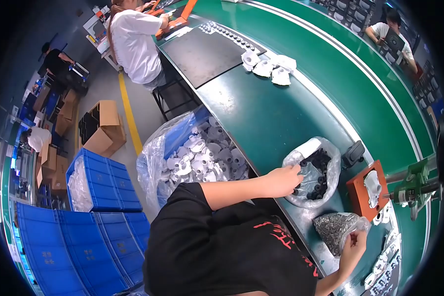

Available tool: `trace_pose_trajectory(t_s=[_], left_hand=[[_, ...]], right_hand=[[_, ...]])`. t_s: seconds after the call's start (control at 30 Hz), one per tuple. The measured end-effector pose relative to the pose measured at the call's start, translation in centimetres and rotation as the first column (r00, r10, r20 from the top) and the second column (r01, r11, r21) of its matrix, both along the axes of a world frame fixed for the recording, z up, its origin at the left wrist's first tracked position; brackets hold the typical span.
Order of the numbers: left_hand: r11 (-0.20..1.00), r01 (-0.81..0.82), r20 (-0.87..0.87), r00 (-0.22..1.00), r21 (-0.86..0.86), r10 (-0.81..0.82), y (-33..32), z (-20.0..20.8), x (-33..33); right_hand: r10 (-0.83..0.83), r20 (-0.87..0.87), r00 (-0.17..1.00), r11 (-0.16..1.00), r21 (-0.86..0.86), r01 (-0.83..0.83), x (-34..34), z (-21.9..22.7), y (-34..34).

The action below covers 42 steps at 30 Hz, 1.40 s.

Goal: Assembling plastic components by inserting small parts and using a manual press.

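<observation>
My left hand (284, 180) is over the near left rim of a round container lined with clear plastic (335, 167). Its fingers are closed together, and what they hold, if anything, is hidden. Inside the liner lie many small black ring-like parts (318, 160). My right hand (354, 248) is at the mouth of a clear plastic bag full of small metal screw-like pieces (333, 231). Those fingers are curled in a pinch against the bag's edge; I cannot make out what is between them. Just beyond, a white moulded part (373, 188) rests on an orange block fixture (357, 191).
A green machine with a spindle (408, 195) stands right of the fixture. White parts (281, 75) lie farther up the green bench (261, 116). A plastic-lined bin of white parts (202, 155) is left of the bench edge. Blue crates (66, 246) stand lower left; a co-worker (135, 42) sits beyond.
</observation>
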<state>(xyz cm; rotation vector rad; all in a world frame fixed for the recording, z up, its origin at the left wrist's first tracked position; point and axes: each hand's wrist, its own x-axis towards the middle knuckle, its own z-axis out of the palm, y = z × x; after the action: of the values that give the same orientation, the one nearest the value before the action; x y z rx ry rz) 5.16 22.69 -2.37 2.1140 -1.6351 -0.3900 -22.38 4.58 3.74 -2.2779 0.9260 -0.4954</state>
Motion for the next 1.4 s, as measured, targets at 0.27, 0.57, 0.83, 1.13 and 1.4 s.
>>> trace_pose_trajectory(t_s=[0.27,0.57,0.83,1.13,1.4], left_hand=[[0.973,-0.034,-0.057,0.998,-0.227,0.022,0.5,0.2,0.3],[0.913,-0.264,-0.591,0.806,-0.311,0.031,-1.5,3.5,0.2],[0.939,-0.008,-0.91,0.25,-0.344,-0.331,-9.3,3.9,1.0],[0.951,0.195,-0.833,0.461,-0.24,-0.305,-22.7,8.5,-3.7],[0.91,0.408,-0.442,0.804,-0.079,-0.399,-32.5,6.8,-3.7]], right_hand=[[-0.127,0.21,0.97,0.942,0.331,0.051,-1.6,-0.4,-1.0],[-0.063,0.392,0.918,0.959,0.278,-0.053,-4.2,-0.6,-2.1],[-0.234,0.413,0.88,0.956,0.264,0.13,-4.0,0.9,0.5],[-0.123,-0.021,0.992,0.955,-0.273,0.113,-1.7,1.3,0.5],[-0.087,0.102,0.991,0.988,-0.121,0.099,-2.9,0.5,0.0]])
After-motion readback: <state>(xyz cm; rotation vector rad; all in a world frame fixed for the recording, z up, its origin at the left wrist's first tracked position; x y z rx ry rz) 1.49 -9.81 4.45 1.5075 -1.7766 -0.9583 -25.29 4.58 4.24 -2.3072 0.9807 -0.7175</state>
